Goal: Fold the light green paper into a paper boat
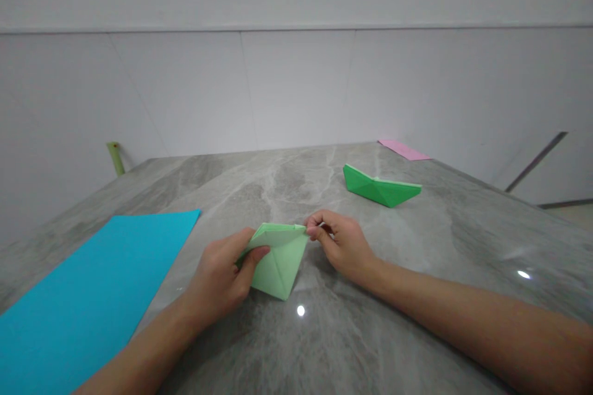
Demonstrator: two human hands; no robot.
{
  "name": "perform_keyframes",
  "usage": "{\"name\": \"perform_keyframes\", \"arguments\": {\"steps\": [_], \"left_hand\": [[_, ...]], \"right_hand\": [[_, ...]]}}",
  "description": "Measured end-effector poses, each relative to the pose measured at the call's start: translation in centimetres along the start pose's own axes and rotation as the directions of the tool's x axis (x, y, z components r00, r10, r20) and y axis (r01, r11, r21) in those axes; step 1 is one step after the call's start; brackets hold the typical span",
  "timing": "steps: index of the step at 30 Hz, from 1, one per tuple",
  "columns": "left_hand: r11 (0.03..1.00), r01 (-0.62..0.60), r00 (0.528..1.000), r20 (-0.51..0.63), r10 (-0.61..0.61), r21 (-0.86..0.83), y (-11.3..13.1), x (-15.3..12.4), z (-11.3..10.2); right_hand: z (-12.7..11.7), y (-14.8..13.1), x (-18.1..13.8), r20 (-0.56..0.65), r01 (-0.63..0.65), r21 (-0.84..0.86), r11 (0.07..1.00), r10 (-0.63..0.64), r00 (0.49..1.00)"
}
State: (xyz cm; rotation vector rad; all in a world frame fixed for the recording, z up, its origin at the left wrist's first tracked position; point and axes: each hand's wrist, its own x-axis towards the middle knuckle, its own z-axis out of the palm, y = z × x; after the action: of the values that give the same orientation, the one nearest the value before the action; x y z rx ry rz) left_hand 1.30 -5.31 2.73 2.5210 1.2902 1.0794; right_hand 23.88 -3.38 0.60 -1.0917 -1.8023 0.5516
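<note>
A light green folded paper is held between my two hands above the grey table, its lower corner pointing down toward me. My left hand grips its left side, thumb on the near face and fingers behind. At the upper right corner, my right hand pinches the paper between thumb and forefinger. Layers of the fold show along the top edge. Beyond my right hand, a darker green folded paper boat rests on the table, touched by neither hand.
A large blue sheet of paper lies flat on the left of the marbled grey table. Toward the far right edge is a pink paper. A white wall stands behind the table, with a green tube-like object at the far left.
</note>
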Motion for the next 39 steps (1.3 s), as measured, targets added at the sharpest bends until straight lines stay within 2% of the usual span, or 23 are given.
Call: {"name": "perform_keyframes", "arguments": {"steps": [2,4,6,8,11,14,16,19,21,23,26,28,31,34,36,39], "left_hand": [[1.000,0.006,0.999,0.034,-0.006,0.000,0.0,0.2,-0.4],[1.000,0.027,0.998,0.051,-0.027,-0.002,-0.1,0.3,-0.8],[0.999,0.051,0.998,0.045,-0.051,-0.009,-0.2,0.3,-1.1],[0.997,0.073,0.997,0.030,-0.072,-0.028,-0.2,0.2,-1.1],[0.987,0.138,0.990,0.017,-0.137,-0.085,-0.1,-0.1,-0.6],[0.925,0.283,0.959,0.056,-0.278,-0.252,0.2,-0.3,0.1],[0.812,0.392,0.919,0.150,-0.364,-0.432,0.4,-0.2,0.6],[0.530,0.527,0.843,0.329,-0.425,-0.665,0.4,0.0,1.1],[0.349,0.581,0.797,0.428,-0.426,-0.735,0.2,0.0,1.3],[0.253,0.607,0.769,0.476,-0.428,-0.753,0.0,-0.1,1.4],[0.252,0.614,0.756,0.464,-0.461,-0.748,-0.2,-0.2,1.4],[0.296,0.609,0.762,0.438,-0.478,-0.736,-0.1,-0.3,1.5],[0.330,0.603,0.775,0.436,-0.457,-0.726,0.1,-0.3,1.7],[0.256,0.614,0.771,0.500,-0.394,-0.747,0.4,-0.3,1.9],[0.201,0.633,0.759,0.549,-0.349,-0.747,0.5,-0.4,1.9],[0.169,0.659,0.738,0.586,-0.335,-0.733,0.6,-0.5,1.9]], "right_hand": [[0.1,-0.1,-0.1,0.027,-0.034,0.014,0.999,0.034,0.999],[0.2,-0.2,-0.1,0.045,-0.116,0.158,0.981,0.110,0.993],[0.4,-0.3,-0.1,0.075,-0.200,0.371,0.907,0.185,0.980],[0.5,-0.4,0.1,0.116,-0.247,0.504,0.827,0.218,0.969],[0.4,-0.5,0.2,0.115,-0.260,0.537,0.803,0.236,0.965],[0.2,-0.4,0.1,0.044,-0.210,0.547,0.811,0.222,0.974],[0.0,-0.4,0.0,-0.005,-0.159,0.534,0.831,0.192,0.981],[-0.1,-0.3,-0.2,-0.033,-0.119,0.523,0.844,0.160,0.987],[-0.1,-0.2,-0.2,-0.023,-0.117,0.557,0.822,0.156,0.987],[0.0,-0.1,-0.3,0.009,-0.126,0.618,0.776,0.153,0.988],[0.3,0.0,-0.4,0.078,-0.141,0.697,0.703,0.121,0.990],[0.4,-0.1,-0.5,0.122,-0.168,0.694,0.700,0.115,0.986],[0.7,-0.2,-0.6,0.166,-0.249,0.647,0.720,0.186,0.968],[0.8,0.0,-0.6,0.204,-0.314,0.659,0.683,0.239,0.949],[0.9,0.1,-0.7,0.260,-0.362,0.701,0.615,0.253,0.932],[1.0,0.2,-0.7,0.324,-0.415,0.762,0.498,0.261,0.909]]}}
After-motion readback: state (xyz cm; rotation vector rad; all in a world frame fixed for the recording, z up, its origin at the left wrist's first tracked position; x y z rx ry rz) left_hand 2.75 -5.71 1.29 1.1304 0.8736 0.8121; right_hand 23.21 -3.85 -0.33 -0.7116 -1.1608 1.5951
